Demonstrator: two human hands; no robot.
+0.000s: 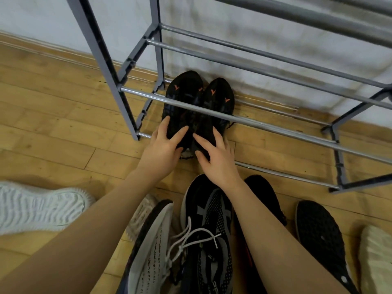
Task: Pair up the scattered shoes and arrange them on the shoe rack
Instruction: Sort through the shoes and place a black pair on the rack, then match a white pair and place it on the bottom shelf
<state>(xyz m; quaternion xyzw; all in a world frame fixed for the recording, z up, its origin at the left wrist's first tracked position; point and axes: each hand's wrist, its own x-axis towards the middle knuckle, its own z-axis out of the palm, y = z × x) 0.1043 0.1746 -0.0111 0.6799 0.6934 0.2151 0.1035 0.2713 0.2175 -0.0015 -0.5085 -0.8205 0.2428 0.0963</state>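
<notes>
Left hand (162, 148) and right hand (216, 155) rest with released, straight fingers on paired black shoes (198, 102) on the rack's (254, 122) lowest tier.

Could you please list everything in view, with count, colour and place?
rack: one, grey, against the wall.
black shoes: two, orange marks, side by side on the rack's lowest tier.
white shoe: one, sole up, floor at left.
knit shoe: one, white, bottom centre.
grey-black shoe: one, white laces, bottom centre.
black sole: one, floor at right.
left hand: on the left black shoe.
right hand: on the right black shoe.
</notes>
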